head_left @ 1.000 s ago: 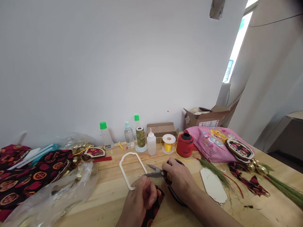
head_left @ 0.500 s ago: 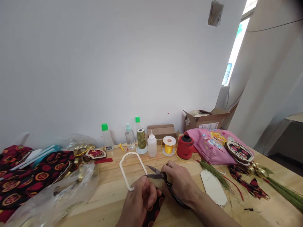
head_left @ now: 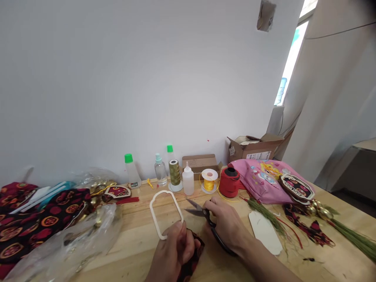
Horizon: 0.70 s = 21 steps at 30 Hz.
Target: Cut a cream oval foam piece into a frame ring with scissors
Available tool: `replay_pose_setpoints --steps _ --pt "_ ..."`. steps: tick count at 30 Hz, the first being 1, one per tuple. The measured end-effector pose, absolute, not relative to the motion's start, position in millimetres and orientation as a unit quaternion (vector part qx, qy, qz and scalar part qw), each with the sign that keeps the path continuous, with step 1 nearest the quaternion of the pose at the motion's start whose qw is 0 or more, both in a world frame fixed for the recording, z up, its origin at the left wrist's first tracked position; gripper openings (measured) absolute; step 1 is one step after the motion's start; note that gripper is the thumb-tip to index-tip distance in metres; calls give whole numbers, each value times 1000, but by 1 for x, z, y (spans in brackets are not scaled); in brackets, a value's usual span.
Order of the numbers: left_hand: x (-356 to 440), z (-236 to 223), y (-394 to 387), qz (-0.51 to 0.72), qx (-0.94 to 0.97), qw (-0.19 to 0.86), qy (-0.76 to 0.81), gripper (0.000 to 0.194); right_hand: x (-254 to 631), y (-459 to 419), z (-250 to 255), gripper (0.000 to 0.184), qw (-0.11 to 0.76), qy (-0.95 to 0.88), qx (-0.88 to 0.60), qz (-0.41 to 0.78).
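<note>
My right hand [head_left: 225, 224] grips black-handled scissors [head_left: 202, 214] low over the wooden table [head_left: 141, 239], their blades parted and pointing left. My left hand [head_left: 173, 252] is closed on a dark patterned fabric piece [head_left: 192, 260] at the table's near edge, just below the blade tips. A white frame outline [head_left: 164, 212] lies flat just left of the blades, touching my left fingers.
Bottles [head_left: 131, 171], a green-gold thread cone [head_left: 174, 172], a yellow spool [head_left: 209, 181] and a red spool [head_left: 229, 181] stand along the wall. Patterned fabric [head_left: 32, 227] and a plastic bag [head_left: 76, 239] lie left. A pink cloth [head_left: 264, 179], white plaque [head_left: 266, 232] and green tassels [head_left: 352, 235] lie right.
The scissors have lifted slightly away from the fabric and moved right, blades opening wider. My left hand stays on the fabric piece.
</note>
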<state>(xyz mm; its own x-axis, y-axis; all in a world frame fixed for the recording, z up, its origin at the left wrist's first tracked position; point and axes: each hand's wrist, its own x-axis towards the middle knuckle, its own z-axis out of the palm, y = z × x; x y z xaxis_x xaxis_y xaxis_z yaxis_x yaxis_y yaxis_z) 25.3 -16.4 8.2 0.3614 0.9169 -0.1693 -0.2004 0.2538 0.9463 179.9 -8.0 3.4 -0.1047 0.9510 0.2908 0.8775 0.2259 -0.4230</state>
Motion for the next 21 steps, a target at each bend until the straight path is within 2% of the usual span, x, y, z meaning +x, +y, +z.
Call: replay_pose_setpoints --steps 7,15,21 --pt "22 2 -10 422 497 654 385 46 168 -15 5 18 232 -759 -600 93" --pt "24 3 -11 381 469 696 388 46 169 -8 1 13 199 -751 -626 60" --pt "28 5 -19 369 489 714 339 46 190 -2 3 15 196 -666 -718 50"
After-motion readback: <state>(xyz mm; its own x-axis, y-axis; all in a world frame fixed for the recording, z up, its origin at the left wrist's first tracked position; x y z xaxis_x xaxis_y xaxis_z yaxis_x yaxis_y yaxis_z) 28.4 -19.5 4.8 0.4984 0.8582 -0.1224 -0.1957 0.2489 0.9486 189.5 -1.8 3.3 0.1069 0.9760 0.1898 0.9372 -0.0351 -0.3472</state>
